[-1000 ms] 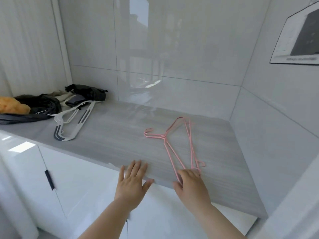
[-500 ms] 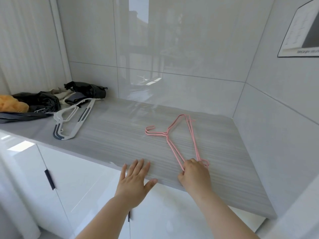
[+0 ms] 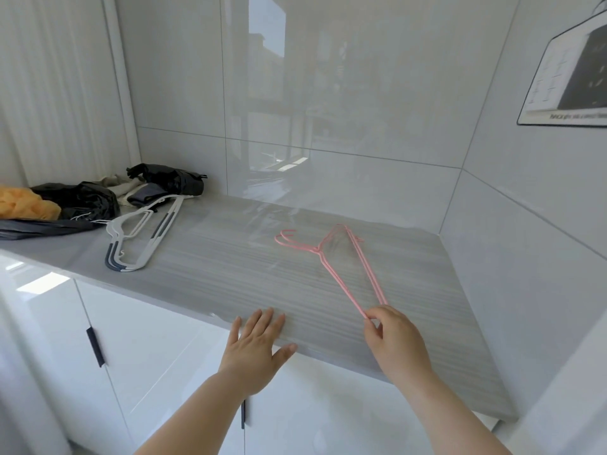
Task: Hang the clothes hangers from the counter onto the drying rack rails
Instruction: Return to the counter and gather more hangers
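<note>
Pink hangers (image 3: 341, 285): thin wire, at least two stacked (two hooks show), on the bench (image 3: 213, 274), running out ahead of the right hand.
Right hand (image 3: 394, 343): fingers and thumb pinched on the near shoulder corner of the stack.
Left hand (image 3: 259, 346): flat, fingers straight, palm on the bench front edge, holding nothing.
Changed: half a second ago the right hand lay over that corner with the stack flat. Now it pinches it and the near end looks raised.
Meaning: pickup has begun, nothing hung yet. Rack not in view.
Axis: long axis runs from the right hand forward and slightly left.
Hooks: at the far end, pointing left.
Grey-white hangers (image 3: 161, 229): untouched, well left of the left hand, beside the clothes pile (image 3: 82, 201).
</note>
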`<action>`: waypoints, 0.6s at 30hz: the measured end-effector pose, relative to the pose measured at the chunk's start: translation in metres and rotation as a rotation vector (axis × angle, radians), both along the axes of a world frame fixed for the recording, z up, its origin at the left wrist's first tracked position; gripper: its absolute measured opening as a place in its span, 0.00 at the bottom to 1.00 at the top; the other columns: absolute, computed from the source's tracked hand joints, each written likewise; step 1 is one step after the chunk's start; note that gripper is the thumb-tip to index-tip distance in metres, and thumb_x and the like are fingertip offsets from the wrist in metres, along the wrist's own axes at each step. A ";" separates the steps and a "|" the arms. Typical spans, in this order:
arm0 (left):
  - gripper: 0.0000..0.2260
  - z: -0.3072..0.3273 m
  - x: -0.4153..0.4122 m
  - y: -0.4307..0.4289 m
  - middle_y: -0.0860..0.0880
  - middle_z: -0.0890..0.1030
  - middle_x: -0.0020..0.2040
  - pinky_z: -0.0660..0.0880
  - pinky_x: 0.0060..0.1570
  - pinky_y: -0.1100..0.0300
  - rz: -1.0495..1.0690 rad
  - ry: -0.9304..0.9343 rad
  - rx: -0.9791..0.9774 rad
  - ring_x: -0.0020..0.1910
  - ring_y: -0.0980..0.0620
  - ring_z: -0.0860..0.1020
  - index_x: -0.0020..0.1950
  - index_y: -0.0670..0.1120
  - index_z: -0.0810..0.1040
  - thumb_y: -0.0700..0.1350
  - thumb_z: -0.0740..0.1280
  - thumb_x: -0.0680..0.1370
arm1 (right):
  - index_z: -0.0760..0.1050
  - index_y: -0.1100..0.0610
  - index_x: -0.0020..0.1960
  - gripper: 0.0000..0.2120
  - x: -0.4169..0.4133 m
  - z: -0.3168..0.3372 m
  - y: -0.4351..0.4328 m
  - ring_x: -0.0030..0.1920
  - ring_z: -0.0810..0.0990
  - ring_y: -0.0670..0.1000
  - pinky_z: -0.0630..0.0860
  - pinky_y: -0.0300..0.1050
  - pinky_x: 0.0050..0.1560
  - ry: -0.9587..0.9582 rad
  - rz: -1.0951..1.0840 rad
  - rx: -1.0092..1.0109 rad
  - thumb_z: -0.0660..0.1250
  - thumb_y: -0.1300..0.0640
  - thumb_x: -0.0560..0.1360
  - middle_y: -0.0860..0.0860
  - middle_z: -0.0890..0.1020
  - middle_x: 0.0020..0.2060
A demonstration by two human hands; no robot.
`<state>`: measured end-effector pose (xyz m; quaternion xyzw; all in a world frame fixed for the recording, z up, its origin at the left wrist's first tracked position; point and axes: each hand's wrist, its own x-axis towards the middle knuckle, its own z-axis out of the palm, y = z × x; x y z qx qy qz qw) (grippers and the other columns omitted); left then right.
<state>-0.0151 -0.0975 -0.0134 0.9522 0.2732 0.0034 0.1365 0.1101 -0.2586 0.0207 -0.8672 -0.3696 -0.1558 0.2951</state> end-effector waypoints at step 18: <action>0.07 0.038 0.068 -0.035 0.41 0.74 0.34 0.74 0.19 0.62 0.444 -0.589 -1.319 0.16 0.55 0.75 0.55 0.35 0.68 0.30 0.56 0.78 | 0.79 0.53 0.38 0.12 -0.011 -0.036 -0.003 0.43 0.71 0.45 0.64 0.35 0.44 -0.180 0.169 0.145 0.58 0.52 0.69 0.45 0.82 0.37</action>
